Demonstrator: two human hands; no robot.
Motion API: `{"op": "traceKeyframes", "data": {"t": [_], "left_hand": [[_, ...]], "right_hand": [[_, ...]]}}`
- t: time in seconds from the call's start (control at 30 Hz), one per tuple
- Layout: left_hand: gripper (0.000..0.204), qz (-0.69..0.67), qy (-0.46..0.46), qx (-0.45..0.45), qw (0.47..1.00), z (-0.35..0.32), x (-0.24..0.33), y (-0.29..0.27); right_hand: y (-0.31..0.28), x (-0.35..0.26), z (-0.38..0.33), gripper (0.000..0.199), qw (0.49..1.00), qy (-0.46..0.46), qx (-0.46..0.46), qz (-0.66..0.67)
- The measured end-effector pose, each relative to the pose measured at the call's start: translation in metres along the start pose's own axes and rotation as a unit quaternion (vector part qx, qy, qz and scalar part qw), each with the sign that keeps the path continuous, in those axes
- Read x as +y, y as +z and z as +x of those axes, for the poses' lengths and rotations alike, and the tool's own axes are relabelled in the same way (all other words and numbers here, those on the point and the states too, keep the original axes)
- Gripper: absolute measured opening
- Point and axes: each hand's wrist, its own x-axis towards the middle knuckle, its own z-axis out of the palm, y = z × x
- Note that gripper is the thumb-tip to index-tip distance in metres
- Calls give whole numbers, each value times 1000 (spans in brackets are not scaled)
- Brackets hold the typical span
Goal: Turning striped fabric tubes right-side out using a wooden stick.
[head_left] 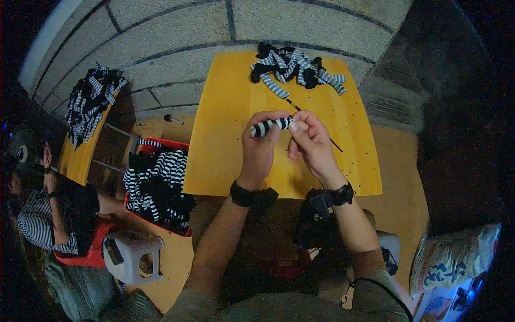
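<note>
Above the middle of the yellow table (225, 155), both hands hold a short tube of black-and-white striped fabric (263, 128), its rounded end pointing left. My left hand (258, 153) wraps its fingers and thumb around the body of the tube. At the tube's right end, my right hand (313, 139) pinches the fabric between thumb and fingers. A thin dark rod (336, 145) lies slantwise on the table, partly hidden behind my right hand. Toward the far edge sits a loose heap of flat striped fabric pieces (287, 64), mixed with black parts.
Left of the table, a red crate (185, 232) is heaped with striped tubes (161, 174). Farther left, another person (48, 214) sits by a second table (80, 166) bearing striped fabric (94, 104). A white stool (134, 257) stands nearby; a printed sack (453, 260) is at right.
</note>
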Motion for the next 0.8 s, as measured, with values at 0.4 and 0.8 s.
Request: {"op": "traceKeyframes", "data": {"t": [0.4, 0.8], "left_hand": [[43, -308, -6, 25, 951, 12, -3, -5], [42, -148, -78, 39, 985, 9, 19, 2]], "right_hand": [[17, 7, -8, 19, 995, 67, -72, 32], [29, 7, -11, 36, 905, 120, -188, 362]]}}
